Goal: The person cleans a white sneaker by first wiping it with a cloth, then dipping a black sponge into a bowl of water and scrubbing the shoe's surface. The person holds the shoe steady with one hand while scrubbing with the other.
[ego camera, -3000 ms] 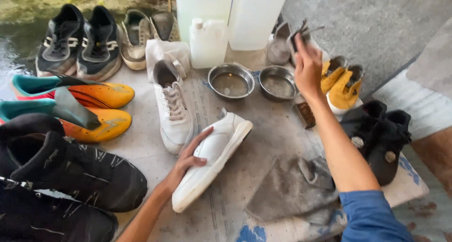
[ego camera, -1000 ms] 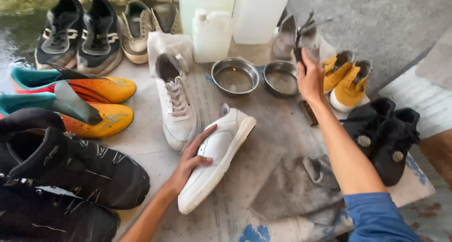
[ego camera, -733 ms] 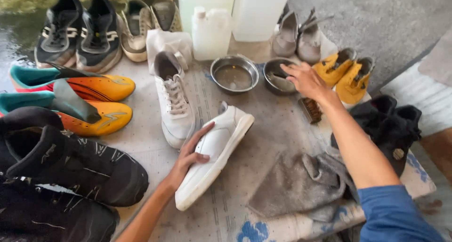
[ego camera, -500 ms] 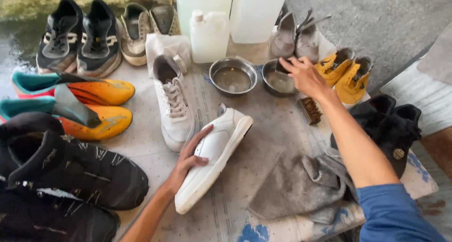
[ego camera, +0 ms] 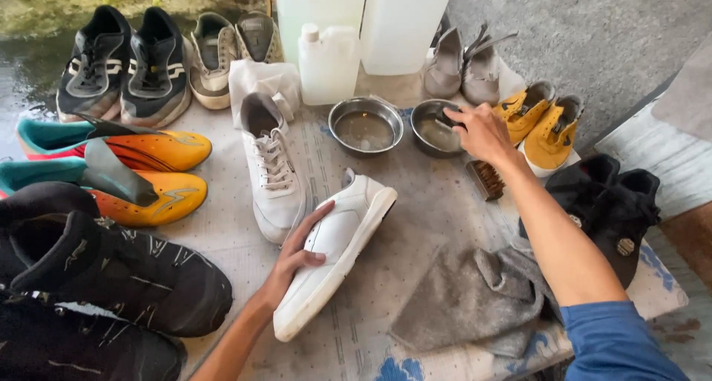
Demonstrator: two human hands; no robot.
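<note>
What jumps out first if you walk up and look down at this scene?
Shoes ring the mat on all sides, loudest the orange and teal boots at the left. In the middle, the left hand grips a white sneaker turned on its side. Beyond it, the right hand dips something dark into the right metal bowl, with a grey cloth lying nearer the viewer.

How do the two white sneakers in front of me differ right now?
The held sneaker lies tipped on its side under the left hand, showing a smooth side with no laces visible; the other white sneaker stands upright on its sole, laces showing, untouched. The held sneaker points its toe toward the near left, while the upright one lies nearly straight up and down the picture. Both are white, low-cut, and rest on the same patterned mat.
</note>
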